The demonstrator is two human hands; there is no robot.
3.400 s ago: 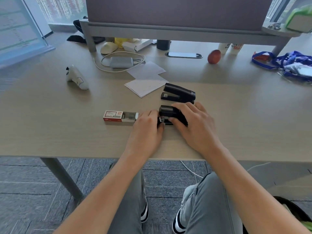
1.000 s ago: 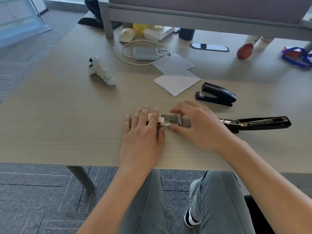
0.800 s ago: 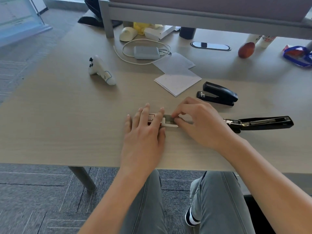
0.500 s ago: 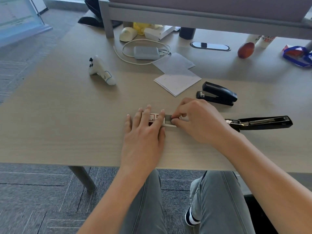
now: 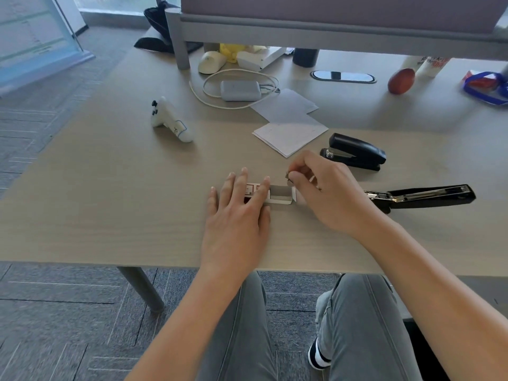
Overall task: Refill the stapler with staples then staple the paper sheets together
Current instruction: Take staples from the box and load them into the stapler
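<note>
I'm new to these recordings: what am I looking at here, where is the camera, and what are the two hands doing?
There is no machine: a person sits at a table, and the one camera is worn on their head, looking down. The left hand lies flat on a small staple box, pinning it; its drawer is slid out. The right hand pinches a small metal piece, probably staples, just above the drawer. To the right lies a stapler swung open for refilling. Behind are a second, closed stapler, paper sheets, a white controller and a charger with cable.
</note>
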